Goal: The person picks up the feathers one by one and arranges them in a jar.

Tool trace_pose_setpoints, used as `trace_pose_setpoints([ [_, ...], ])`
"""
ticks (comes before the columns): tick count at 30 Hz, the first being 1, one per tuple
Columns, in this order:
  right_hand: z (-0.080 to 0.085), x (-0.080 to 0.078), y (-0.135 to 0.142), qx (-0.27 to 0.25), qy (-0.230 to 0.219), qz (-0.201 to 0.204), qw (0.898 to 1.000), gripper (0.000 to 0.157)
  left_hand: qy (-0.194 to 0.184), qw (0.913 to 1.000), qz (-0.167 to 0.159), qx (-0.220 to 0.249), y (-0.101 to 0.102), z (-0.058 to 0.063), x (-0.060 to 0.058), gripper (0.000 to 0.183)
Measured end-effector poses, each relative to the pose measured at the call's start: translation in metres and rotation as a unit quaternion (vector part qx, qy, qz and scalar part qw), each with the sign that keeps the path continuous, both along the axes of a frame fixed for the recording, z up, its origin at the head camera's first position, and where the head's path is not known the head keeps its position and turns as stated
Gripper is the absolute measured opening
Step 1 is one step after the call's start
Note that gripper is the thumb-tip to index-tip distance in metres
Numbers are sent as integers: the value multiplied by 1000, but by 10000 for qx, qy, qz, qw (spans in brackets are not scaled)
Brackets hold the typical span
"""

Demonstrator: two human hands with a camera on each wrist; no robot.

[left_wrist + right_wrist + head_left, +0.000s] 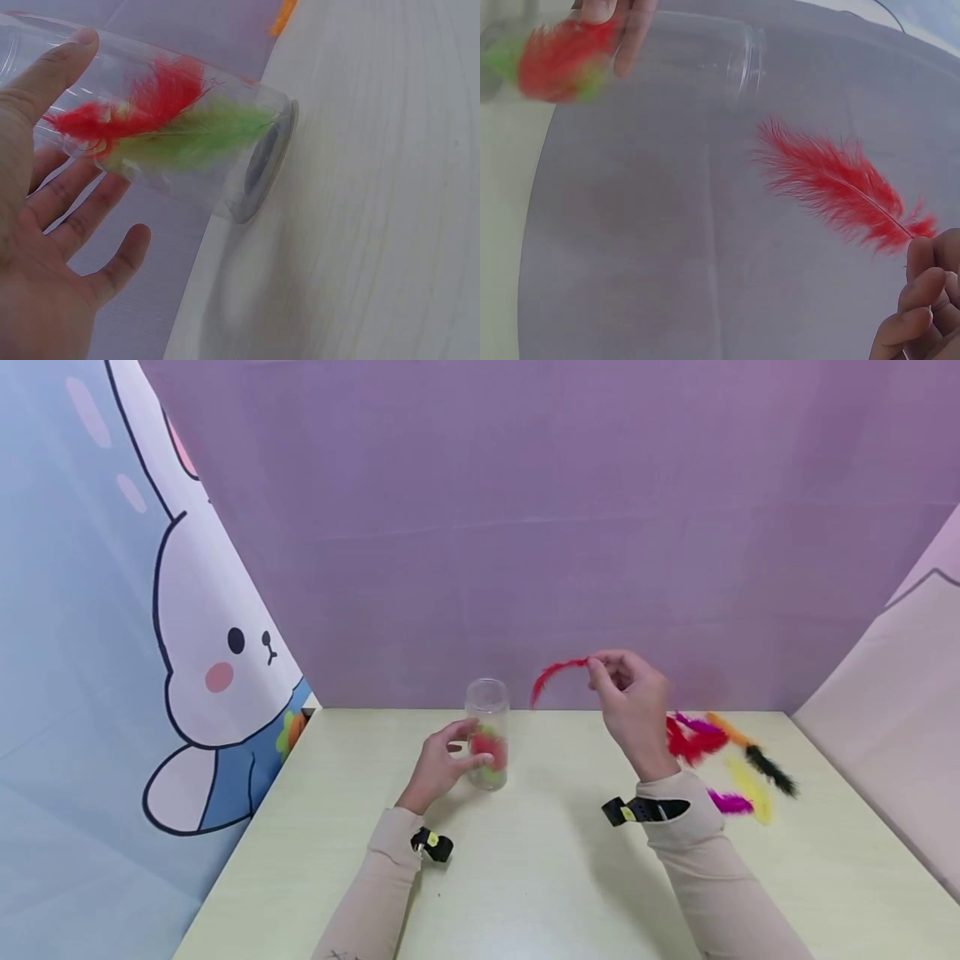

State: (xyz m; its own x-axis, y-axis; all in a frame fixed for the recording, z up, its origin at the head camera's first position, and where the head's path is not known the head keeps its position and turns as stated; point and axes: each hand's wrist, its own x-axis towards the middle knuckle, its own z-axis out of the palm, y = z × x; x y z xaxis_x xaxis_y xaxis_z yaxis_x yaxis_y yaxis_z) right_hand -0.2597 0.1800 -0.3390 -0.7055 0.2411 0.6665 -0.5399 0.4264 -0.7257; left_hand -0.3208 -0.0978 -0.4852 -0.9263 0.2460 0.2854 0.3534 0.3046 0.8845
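Observation:
A clear jar point(489, 693) stands upright on the table, with red and green feathers point(202, 139) visible through its wall. My left hand point(444, 762) holds the jar from the left, thumb on the near side and fingers behind it; the little finger stands off the wall. Up to the right of the jar, my right hand point(633, 706) pinches a red feather point(555, 673) by its quill end between thumb and fingertips. The feather's free tip points left toward the jar's mouth, apart from it, as the right wrist view also shows.
Loose feathers lie at the table's right: red point(693, 743), orange point(726, 728), black point(772, 770), yellow point(750, 789) and magenta point(730, 802). A purple cloth wall point(562, 527) rises behind the table point(525, 893). A rabbit-printed cloth point(202, 635) hangs on the left.

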Motion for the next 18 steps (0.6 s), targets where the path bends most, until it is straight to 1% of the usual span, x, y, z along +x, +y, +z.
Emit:
trace_pose_setpoints([
  [5, 6, -3, -12, -52, 284, 116, 9995, 14, -11, 10000, -2, -4, -1, 0, 0, 68],
  [11, 9, -7, -26, -156, 557, 126, 9982, 13, 8, 10000, -12, 11, -2, -1, -1, 68],
  [14, 11, -8, -32, -195, 588, 109, 9980, 13, -5, 10000, -26, 22, -3, 0, -1, 68],
  [18, 11, -9, -38, -133, 513, 84, 9986, 13, -4, 10000, -27, 35, -3, 0, 0, 68],
])
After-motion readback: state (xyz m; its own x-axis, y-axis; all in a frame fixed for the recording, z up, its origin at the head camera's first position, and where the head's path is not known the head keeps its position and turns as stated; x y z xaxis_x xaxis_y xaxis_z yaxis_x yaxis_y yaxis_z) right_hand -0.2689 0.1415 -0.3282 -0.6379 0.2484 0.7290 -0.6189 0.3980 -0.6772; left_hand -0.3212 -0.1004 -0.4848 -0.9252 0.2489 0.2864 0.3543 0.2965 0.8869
